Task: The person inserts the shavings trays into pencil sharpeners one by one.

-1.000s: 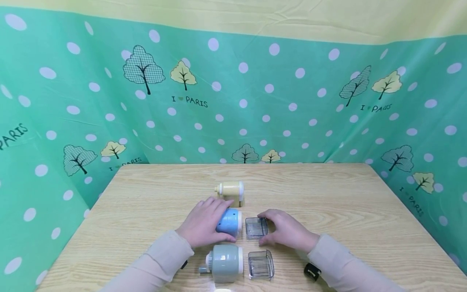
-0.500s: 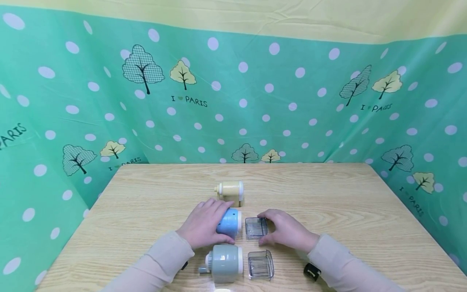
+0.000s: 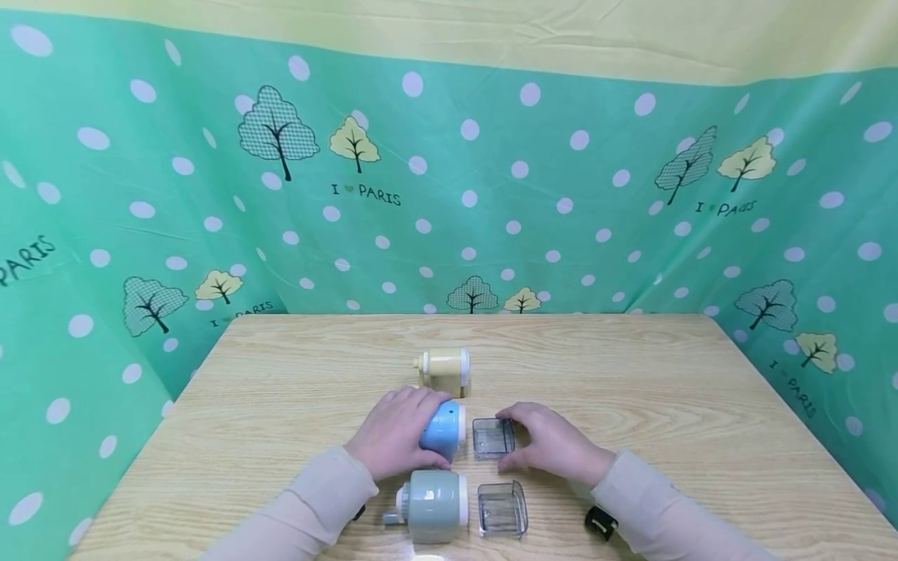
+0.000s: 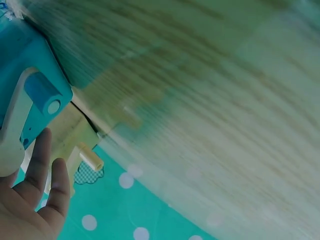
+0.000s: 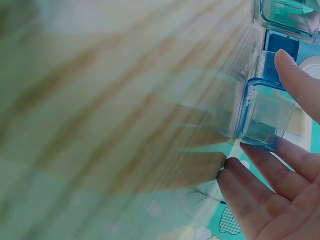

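One blue sharpener [image 3: 440, 430] is resting on the wooden table [image 3: 617, 366], the left hand [image 3: 394, 433] gripping it, curved round its sides. One clear bin [image 3: 493, 439] is sitting just right of the blue sharpener, the right hand [image 3: 556, 444], half-spread, pinching it. One grey-green sharpener [image 3: 433, 505] is standing on the blue sharpener's near side; one yellow sharpener [image 3: 445, 363], beyond it.

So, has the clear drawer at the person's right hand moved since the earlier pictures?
No, not visibly in any direction: in the head view, the clear drawer at the right hand keeps its place against the grey-green pencil sharpener.
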Available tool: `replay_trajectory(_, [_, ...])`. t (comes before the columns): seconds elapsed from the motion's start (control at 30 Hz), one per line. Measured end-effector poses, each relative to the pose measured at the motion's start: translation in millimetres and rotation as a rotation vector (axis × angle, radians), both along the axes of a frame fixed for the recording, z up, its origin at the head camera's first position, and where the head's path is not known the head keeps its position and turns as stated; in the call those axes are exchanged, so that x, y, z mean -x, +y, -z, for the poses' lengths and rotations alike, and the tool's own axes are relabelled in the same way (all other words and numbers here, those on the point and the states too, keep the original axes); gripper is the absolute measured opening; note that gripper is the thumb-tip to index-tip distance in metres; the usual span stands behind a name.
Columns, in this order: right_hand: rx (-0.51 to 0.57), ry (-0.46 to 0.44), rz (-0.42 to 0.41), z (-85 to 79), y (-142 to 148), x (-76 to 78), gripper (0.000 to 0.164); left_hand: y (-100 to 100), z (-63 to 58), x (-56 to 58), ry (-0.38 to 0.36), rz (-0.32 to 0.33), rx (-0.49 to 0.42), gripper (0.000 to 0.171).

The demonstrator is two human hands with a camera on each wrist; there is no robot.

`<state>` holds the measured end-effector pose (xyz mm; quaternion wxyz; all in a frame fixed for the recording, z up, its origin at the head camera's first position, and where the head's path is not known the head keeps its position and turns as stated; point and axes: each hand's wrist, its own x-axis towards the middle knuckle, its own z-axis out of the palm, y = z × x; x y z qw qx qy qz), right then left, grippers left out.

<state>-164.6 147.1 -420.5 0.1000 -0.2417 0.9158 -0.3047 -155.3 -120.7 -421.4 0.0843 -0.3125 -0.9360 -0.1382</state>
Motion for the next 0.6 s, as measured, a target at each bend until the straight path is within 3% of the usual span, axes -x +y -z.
replay_trajectory(0.6, [0.006,0.007,0.004,1.0,0.9,0.5,0.078,4.9,3.5,0.3,-0.008,-0.033,-0.05,0.079])
